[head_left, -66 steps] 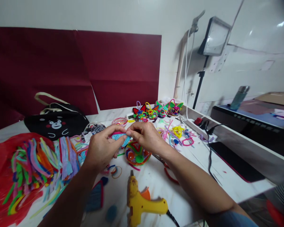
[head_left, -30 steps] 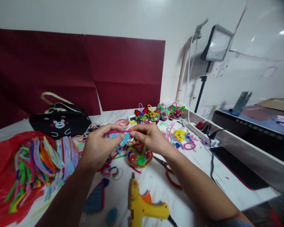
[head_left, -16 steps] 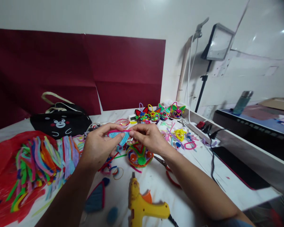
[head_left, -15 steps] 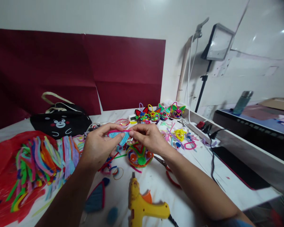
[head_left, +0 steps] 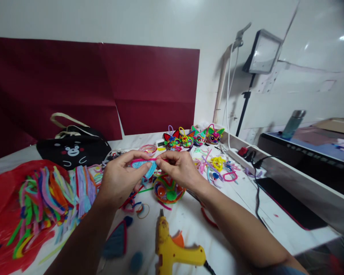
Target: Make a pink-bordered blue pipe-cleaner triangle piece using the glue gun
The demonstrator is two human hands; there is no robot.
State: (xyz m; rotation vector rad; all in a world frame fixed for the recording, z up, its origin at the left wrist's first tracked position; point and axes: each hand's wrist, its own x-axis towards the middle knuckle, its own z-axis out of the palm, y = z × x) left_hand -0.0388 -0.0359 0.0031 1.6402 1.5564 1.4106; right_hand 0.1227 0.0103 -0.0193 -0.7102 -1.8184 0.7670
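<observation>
Between my two hands is a small piece made of light blue pipe cleaner edged with a pink one. My left hand pinches its left side between thumb and fingers. At its right end, my right hand grips the pink edge with thumb and forefinger. Just below the hands lies a round multicoloured pipe-cleaner face, partly covered by my right hand. A blue triangular piece with a pink edge rests nearer to me, beside a yellow hot glue gun. Red-handled scissors are partly under my right forearm.
Several finished pipe-cleaner animal faces stand at the back. Loose pipe cleaners lie on a red plastic bag at left, near a black bag. On the right are a power strip and a black phone-like slab.
Both hands keep hold of the blue and pink piece and have barely moved. My right hand has dipped slightly, and the view has shifted a little.
</observation>
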